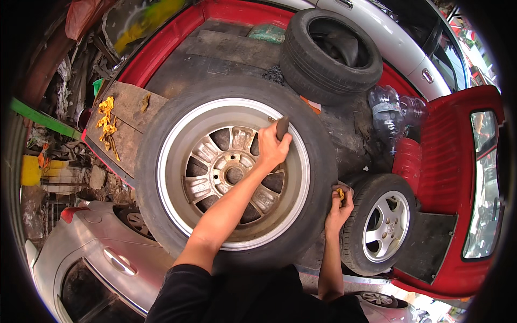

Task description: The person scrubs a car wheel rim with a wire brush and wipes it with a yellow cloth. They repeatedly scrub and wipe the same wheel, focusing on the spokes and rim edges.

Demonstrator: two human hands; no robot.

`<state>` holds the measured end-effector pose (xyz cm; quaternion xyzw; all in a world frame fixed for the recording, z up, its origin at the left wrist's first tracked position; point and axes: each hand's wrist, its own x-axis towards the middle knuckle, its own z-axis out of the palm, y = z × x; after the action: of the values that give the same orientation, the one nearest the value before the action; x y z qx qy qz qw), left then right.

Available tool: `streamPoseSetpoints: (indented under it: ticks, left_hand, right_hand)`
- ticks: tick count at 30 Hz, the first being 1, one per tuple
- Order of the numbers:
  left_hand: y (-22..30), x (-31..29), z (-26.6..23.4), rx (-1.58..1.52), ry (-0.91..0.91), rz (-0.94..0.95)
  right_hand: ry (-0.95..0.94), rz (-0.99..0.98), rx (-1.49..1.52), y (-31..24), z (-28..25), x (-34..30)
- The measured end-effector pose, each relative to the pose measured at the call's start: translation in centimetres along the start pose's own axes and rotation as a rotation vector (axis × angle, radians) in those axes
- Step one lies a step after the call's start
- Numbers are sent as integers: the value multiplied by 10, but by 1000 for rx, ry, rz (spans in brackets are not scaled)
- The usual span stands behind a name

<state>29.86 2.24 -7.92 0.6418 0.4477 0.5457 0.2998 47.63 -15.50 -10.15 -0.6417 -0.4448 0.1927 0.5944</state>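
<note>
A large tyre [318, 134] on a wheel rim [297, 210] lies flat before me, its dusty spoked inner side facing up. My left hand [273, 146] is closed round a dark flat tool [283, 127], which is at the rim's far right edge; its working end is not clear. Beyond the tyre's right side, my right hand [338, 211] pinches a small yellow crumpled piece [340, 192]. Some dark material shows beside that piece, but I cannot make out what it is. A smaller alloy wheel with a tyre [351, 237] stands right next to this hand.
Yellow crumpled strips [106, 125] lie on a wooden board [129, 99] at the left. A loose tyre [307, 70] and clear plastic bottles [388, 113] sit at the far right. Red truck-bed walls [156, 56] surround the bed, with a silver car [102, 231] at the lower left.
</note>
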Motion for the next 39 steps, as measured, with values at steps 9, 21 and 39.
streamPoseSetpoints:
  ticks: [9, 21, 39]
  left_hand:
    - [20, 2, -55, -2, -159, 24]
    - [31, -12, -166, 232, -363, -116]
    - [42, 7, -182, 119, -575, -81]
  right_hand:
    - [-102, -219, -245, -46, 3, 8]
    - [-1375, -762, -1145, -93, 46, 22]
    - [-1461, -573, -1891, -115, 72, -4]
